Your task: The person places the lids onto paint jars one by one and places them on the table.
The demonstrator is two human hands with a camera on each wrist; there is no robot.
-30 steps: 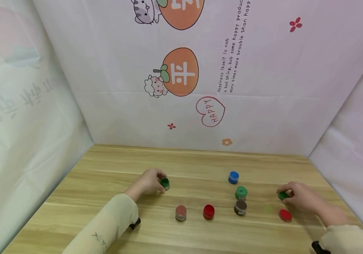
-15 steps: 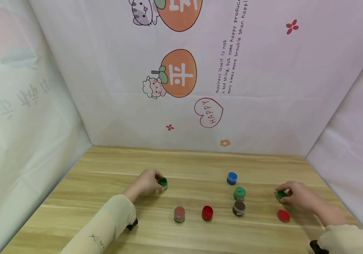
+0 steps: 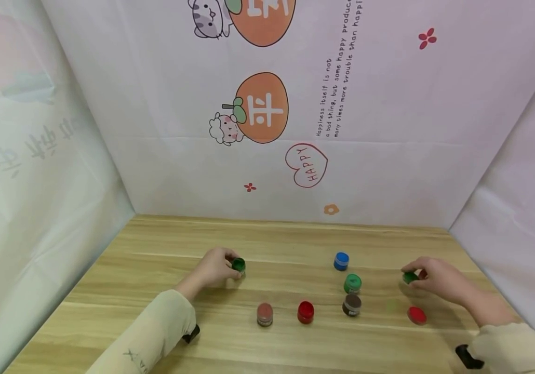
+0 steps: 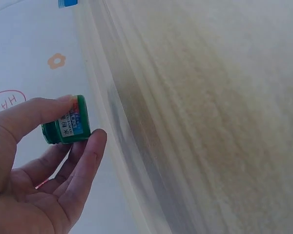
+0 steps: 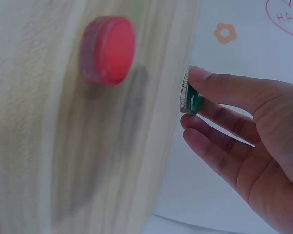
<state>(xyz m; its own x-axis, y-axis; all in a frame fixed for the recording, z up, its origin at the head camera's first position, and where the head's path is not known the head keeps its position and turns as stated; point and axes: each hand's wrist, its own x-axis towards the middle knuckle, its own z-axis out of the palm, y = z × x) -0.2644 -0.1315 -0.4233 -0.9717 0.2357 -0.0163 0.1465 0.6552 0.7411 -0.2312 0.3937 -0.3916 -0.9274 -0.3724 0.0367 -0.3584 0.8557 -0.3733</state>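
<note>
My left hand [image 3: 217, 267] holds a small paint jar [image 4: 71, 122], green with a printed label, between thumb and fingers. Its uncovered top shows dark green paint in the head view. Over at the right, my right hand [image 3: 442, 280] pinches a green jar lid [image 5: 191, 97] by its ridged edge, just above the table. A red lid [image 3: 417, 315] lies on the table in front of this hand; in the right wrist view it appears large and blurred.
Between the hands stand several paint jars: blue [image 3: 341, 261], lighter green [image 3: 352, 283], brown [image 3: 352, 304], red [image 3: 306, 311] and dull pink [image 3: 265, 314]. White printed sheets [image 3: 192, 171] wall the wooden table [image 3: 178, 234] at the back and both sides.
My right hand has lifted the green lid slightly and moved it a little left, farther from the red lid. The left hand has raised the green jar slightly. The other jars stay put.
</note>
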